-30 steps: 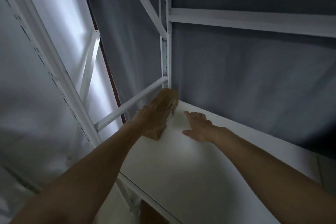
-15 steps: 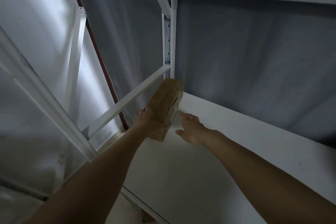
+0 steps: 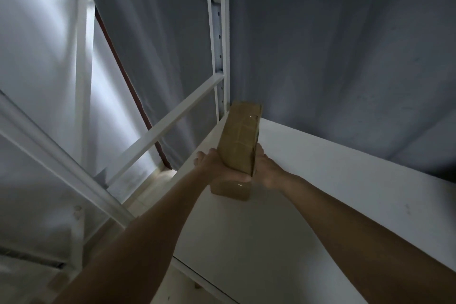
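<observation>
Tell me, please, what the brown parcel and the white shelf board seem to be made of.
The parcel: likely cardboard wrapped in glossy clear tape; brown, shiny creased bands. The shelf board: smooth matt white panel, perhaps laminated wood or painted metal; no grain shows.

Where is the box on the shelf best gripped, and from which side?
Probably its long flanks at the near end, left hand and right hand from either side: the box stands on a narrow edge, far end in the shelf corner.
</observation>
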`<action>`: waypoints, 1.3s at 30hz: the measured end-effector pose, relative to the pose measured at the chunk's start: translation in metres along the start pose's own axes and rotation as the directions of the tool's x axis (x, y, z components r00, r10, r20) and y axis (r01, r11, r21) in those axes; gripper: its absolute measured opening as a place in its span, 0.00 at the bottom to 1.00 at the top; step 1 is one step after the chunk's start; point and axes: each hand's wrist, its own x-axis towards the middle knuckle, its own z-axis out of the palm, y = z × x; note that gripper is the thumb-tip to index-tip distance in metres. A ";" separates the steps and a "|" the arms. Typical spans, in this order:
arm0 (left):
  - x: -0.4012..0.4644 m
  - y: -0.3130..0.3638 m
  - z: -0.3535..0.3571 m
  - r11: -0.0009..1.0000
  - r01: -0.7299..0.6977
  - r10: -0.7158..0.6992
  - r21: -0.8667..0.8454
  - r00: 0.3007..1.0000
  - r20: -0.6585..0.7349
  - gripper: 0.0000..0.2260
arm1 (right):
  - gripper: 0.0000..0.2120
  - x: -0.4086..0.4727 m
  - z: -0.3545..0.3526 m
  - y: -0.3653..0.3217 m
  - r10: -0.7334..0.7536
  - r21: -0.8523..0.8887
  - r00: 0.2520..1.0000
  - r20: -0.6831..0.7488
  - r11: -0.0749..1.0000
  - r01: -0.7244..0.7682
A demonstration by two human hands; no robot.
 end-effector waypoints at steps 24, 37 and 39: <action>-0.066 0.052 0.048 0.858 -0.267 0.407 -0.439 0.875 0.264 0.48 | 0.61 -0.073 -0.041 0.068 0.104 0.047 0.991 0.079 0.993 -0.108; -0.131 0.154 0.058 0.862 -0.360 0.477 -0.356 0.813 0.332 0.43 | 0.54 -0.183 -0.122 0.100 0.128 0.114 0.987 -0.095 0.987 -0.117; -0.145 0.171 0.059 0.845 -0.406 0.516 -0.348 0.789 0.332 0.39 | 0.52 -0.201 -0.136 0.104 0.131 0.116 0.983 -0.128 0.986 -0.116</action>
